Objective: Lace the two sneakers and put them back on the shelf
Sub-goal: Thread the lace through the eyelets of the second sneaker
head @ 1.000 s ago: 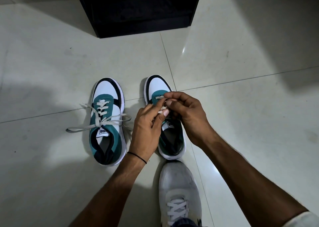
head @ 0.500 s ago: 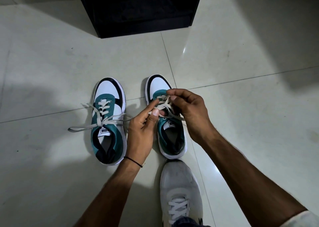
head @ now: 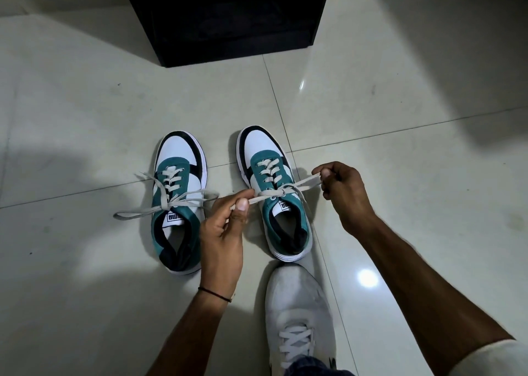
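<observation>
Two white, teal and black sneakers stand side by side on the tiled floor, toes pointing away from me. The left sneaker has its pale lace tied, with loops and ends spread to both sides. On the right sneaker a knot sits at the top of its lace. My left hand pinches one lace loop to the left of the knot. My right hand pinches the other loop on the right. Both loops are stretched taut outward.
A black shelf unit stands on the floor just beyond the sneakers. My own foot in a white laced shoe rests right behind the right sneaker. Pale glossy floor tiles spread on all sides.
My hands were bunched together over the right sneaker's laces. They have moved apart, left hand leftward and right hand rightward, drawing the loops out and tightening the knot.
</observation>
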